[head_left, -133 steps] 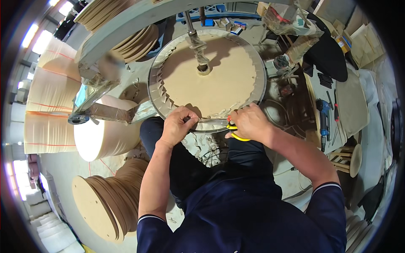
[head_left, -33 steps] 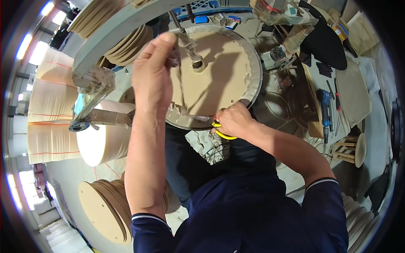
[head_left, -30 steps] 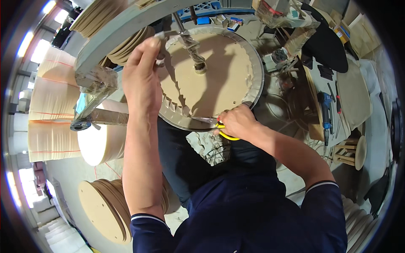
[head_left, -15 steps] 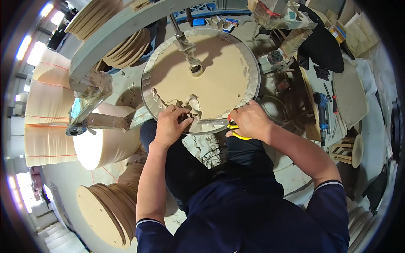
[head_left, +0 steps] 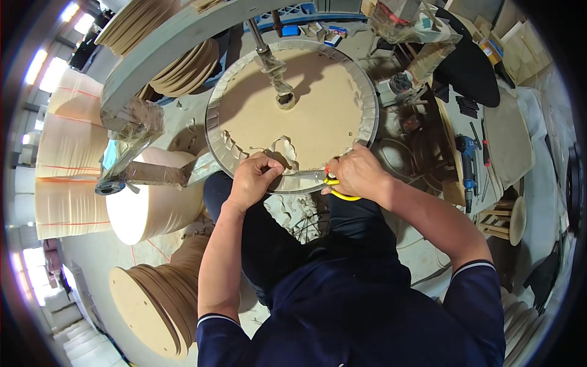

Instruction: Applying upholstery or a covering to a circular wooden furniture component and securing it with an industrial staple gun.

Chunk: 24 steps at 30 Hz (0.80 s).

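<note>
A round tan board (head_left: 324,122) lies face up before me, its edge wrapped in folded pale fabric (head_left: 369,110) within a clear rim. My left hand (head_left: 247,182) is at the near edge of the board, thumb and forefinger pinched on a loose pale fabric strip (head_left: 285,148) that curls over the board. To its right, my right hand (head_left: 362,174) is closed round yellow-and-red-handled scissors (head_left: 346,197). Their blades point left along the fabric edge toward my left fingertips. How far the blades are parted I cannot tell.
A metal shaft (head_left: 257,37) comes down to the board's centre from a grey overhead arm (head_left: 183,43). Stacked round boards (head_left: 150,306) and large wrapped rolls (head_left: 70,159) stand at left. A blue power tool (head_left: 468,171) and a screwdriver (head_left: 486,150) lie on the right bench.
My left hand has shifted slightly right along the edge, still pinching the fabric. My right hand and the scissors have moved slightly left and up. The board has barely shifted.
</note>
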{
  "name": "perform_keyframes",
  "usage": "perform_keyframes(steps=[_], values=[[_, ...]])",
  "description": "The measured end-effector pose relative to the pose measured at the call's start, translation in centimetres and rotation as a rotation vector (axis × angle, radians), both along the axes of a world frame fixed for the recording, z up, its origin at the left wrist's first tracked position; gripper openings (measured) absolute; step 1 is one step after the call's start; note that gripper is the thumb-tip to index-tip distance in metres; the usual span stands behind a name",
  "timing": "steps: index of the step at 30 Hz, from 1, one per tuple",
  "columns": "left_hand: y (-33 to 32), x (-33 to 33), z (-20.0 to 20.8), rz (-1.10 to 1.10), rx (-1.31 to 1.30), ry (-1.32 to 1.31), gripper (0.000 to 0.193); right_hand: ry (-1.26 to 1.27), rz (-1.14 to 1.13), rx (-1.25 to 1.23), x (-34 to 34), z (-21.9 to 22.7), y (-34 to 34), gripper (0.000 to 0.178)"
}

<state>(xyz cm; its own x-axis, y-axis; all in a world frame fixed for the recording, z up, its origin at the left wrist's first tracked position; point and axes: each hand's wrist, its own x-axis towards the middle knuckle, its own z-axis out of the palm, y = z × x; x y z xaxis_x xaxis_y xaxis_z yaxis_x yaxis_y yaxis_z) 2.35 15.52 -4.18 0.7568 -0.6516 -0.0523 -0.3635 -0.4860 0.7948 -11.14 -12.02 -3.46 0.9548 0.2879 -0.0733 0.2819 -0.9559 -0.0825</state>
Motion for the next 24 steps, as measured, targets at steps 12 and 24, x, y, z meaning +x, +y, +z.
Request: perform_keyframes(steps=[12, 24], values=[[-0.3, -0.4, -0.8, 0.056, -0.051, 0.042, 0.012, -0.002, -0.019, 0.056, 0.0, -0.5, 1.4, 0.067], [-1.3, -1.2, -1.0, 0.244, -0.151, 0.236, 0.013, -0.055, 0.01, 0.083, 0.3, -0.4, 1.4, 0.056]])
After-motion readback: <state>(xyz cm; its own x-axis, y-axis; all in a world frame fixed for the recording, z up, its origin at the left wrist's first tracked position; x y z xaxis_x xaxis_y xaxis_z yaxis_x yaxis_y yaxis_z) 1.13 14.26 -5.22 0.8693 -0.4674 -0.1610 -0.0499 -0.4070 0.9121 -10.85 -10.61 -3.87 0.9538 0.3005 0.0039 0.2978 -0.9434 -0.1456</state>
